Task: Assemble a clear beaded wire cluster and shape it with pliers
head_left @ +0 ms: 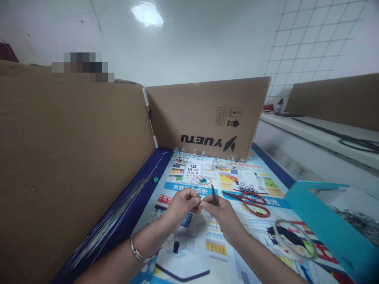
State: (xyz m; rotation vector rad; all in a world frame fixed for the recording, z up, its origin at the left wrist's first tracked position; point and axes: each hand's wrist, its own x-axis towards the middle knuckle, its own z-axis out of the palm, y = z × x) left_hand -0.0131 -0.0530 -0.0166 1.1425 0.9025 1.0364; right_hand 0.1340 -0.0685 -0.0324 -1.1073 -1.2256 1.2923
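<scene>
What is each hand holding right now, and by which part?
The right hand grips a slim dark tool by its lower end. The left hand pinches a tiny pale piece, too small to identify.

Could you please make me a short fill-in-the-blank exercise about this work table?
1. The scissors on the printed mat have ____ handles.
2. The bracelet sits on the person's ____ wrist.
3. The slim dark tool is held in the person's ____ hand.
4. The wall printed with YUETU is made of ____.
Missing words: red; left; right; cardboard.
</scene>
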